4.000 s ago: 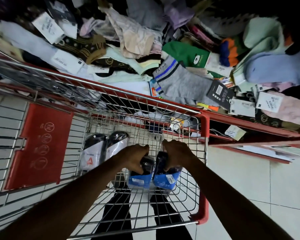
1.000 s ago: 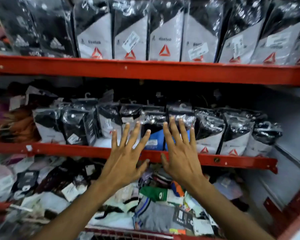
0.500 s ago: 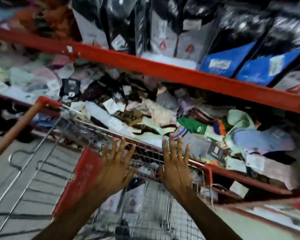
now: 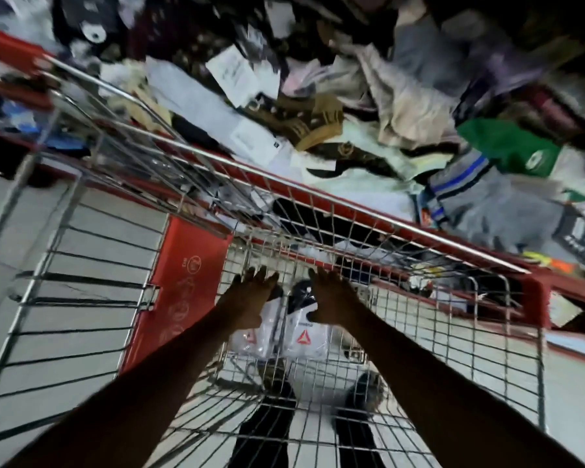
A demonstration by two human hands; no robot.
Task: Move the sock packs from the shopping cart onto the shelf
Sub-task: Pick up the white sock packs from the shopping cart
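Note:
Two black-and-white sock packs with red triangle logos lie side by side on the floor of the wire shopping cart [image 4: 352,211]: the left sock pack [image 4: 250,339] and the right sock pack [image 4: 304,336]. My left hand [image 4: 247,298] hovers over the left pack with fingers spread, holding nothing. My right hand [image 4: 331,298] reaches over the right pack, also open with its thumb near the pack's top. Whether either hand touches a pack I cannot tell.
A red child-seat flap [image 4: 179,292] stands at the cart's left side. Beyond the cart, a low red shelf [image 4: 574,285] holds a loose heap of mixed socks [image 4: 352,106]. My legs and shoes show through the cart floor. Pale floor tiles lie to the right.
My view dropped from the shelves to the cart. Both open hands came down from the middle shelf, where the blue packs now stand, into the cart above the two remaining packs.

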